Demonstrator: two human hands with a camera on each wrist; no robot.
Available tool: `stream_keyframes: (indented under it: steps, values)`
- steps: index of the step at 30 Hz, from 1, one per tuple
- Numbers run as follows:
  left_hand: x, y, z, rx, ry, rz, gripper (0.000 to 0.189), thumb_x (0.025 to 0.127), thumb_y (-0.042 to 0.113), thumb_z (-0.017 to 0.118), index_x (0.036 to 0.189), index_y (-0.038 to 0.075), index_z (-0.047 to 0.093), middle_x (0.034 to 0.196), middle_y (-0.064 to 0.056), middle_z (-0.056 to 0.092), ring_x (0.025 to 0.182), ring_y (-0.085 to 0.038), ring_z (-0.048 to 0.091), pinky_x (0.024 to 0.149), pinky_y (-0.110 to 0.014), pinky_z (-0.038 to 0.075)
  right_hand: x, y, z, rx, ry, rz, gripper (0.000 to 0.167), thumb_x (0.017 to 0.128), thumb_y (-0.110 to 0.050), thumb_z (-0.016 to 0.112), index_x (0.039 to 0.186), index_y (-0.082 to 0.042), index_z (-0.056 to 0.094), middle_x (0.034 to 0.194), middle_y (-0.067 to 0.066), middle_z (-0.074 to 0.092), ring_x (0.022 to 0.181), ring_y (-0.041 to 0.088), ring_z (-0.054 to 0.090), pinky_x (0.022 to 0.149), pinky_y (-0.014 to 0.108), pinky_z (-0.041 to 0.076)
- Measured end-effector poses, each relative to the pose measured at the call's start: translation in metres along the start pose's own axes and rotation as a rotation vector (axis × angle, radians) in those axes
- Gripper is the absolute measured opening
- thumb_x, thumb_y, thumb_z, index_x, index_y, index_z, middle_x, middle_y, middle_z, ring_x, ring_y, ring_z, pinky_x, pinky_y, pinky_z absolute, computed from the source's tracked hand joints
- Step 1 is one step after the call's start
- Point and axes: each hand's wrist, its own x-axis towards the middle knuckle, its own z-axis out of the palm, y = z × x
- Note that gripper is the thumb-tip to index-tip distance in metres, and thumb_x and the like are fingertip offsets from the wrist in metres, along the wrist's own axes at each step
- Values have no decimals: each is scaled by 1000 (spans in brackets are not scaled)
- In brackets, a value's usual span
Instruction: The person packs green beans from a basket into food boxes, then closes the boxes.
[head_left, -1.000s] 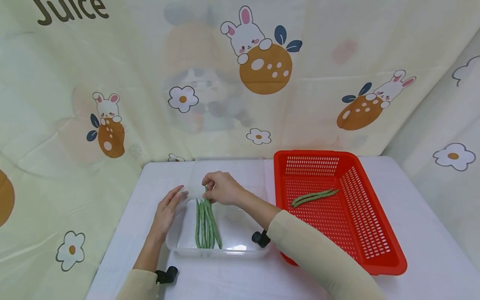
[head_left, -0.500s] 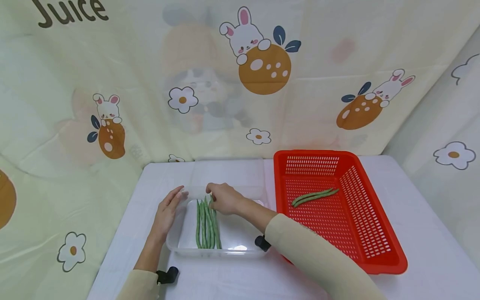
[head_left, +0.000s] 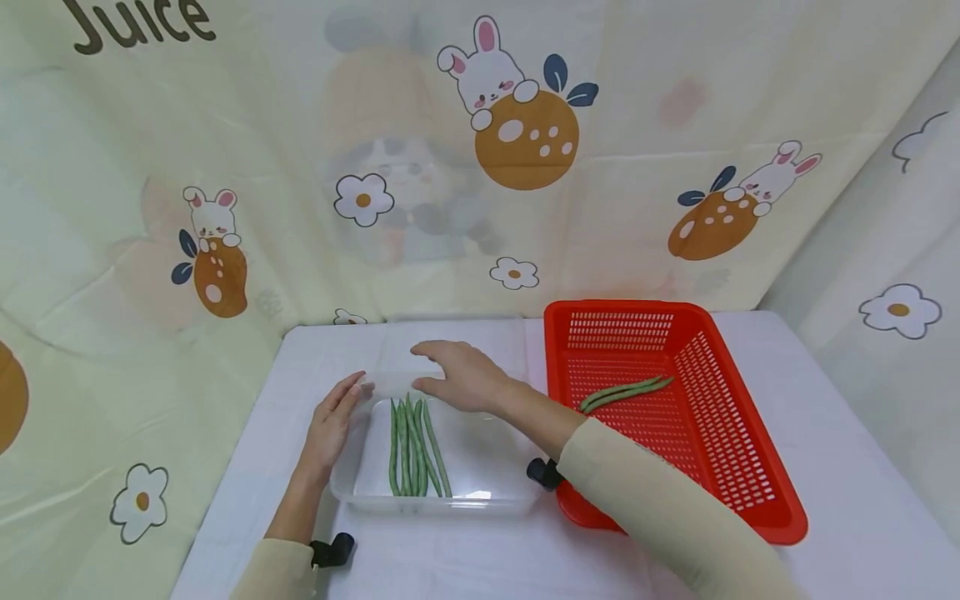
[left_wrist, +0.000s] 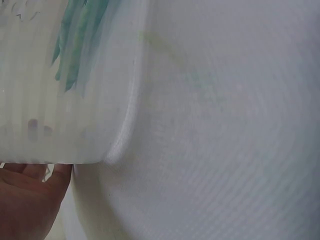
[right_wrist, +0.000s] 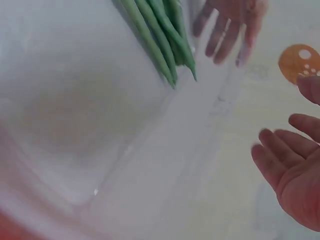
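Several green beans [head_left: 412,450] lie side by side, lengthwise, in the left half of a clear plastic container [head_left: 480,503]. The rightmost bean slants a little away from the others at its near end. My left hand [head_left: 330,423] rests against the container's left wall with its fingers extended, and the left wrist view shows those fingers [left_wrist: 61,177] at the container's edge. Above the container's far side is my right hand [head_left: 471,379], fingers spread and holding nothing. The right wrist view shows its palm [right_wrist: 300,195] and parted fingers, away from the bean tips [right_wrist: 172,80].
To the right stands a red perforated basket [head_left: 618,308] with a couple of green beans [head_left: 626,393] in it. My right forearm crosses its near left corner. A transparent flat piece [head_left: 457,321] lies behind the container. A printed curtain [head_left: 285,125] hangs behind the table.
My right hand has lowered a bean into the container to the right of the others, let it go, and risen with its fingers opened. The left hand has stayed at the left wall.
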Motion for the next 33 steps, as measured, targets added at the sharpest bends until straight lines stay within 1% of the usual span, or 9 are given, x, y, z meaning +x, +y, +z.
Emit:
stream_keyframes:
  steps: [4,9,14,19,23,28,30,33]
  values:
    - [-1,0,0,8,0,-7,52,112,46,43,155,17,48,152,-13,58,147,-31,48,125,-57,29,-9,7,-14,-33,65,26,59,103,-35,64,156,-13,48,165,9,43,152,30,42,124,50,35]
    - [-1,0,0,1,-4,-17,52,111,46,44,155,18,48,153,-13,57,148,-30,47,125,-56,28,-23,27,-27,-62,131,89,62,102,-39,65,157,-16,47,170,7,35,155,31,36,121,55,37]
    - [-1,1,0,-1,-2,-5,53,112,45,43,156,16,46,152,-15,57,147,-31,48,125,-55,29,-37,51,-38,-71,193,137,63,101,-39,67,156,-15,48,170,10,34,155,35,35,117,59,41]
    - [-2,0,0,4,4,2,53,112,43,42,156,13,45,152,-16,58,147,-33,48,125,-56,29,-51,73,-48,-78,237,166,63,100,-36,68,155,-11,49,169,15,33,153,40,35,115,64,40]
    - [-2,-1,0,6,4,-8,53,112,44,43,156,15,46,152,-15,58,147,-32,48,125,-56,28,-61,89,-53,-87,256,208,64,100,-35,68,155,-10,48,169,17,33,153,42,33,117,66,36]
    - [-2,1,0,-4,7,-14,51,112,44,44,155,17,48,151,-15,58,147,-31,49,126,-55,29,-76,114,-54,-70,255,295,67,101,-35,67,157,-7,43,169,20,31,155,43,30,118,64,36]
    - [-2,1,0,-9,5,-13,50,112,43,44,154,16,48,152,-16,58,147,-32,49,125,-54,29,-82,124,-53,-49,244,331,70,101,-37,67,158,-6,41,169,20,30,155,43,29,117,64,38]
    - [0,1,0,-30,-7,-31,49,113,39,43,155,16,47,154,-16,56,149,-32,46,126,-53,28,-93,140,-51,-23,218,366,74,101,-44,65,158,-6,39,165,21,37,152,44,35,114,66,40]
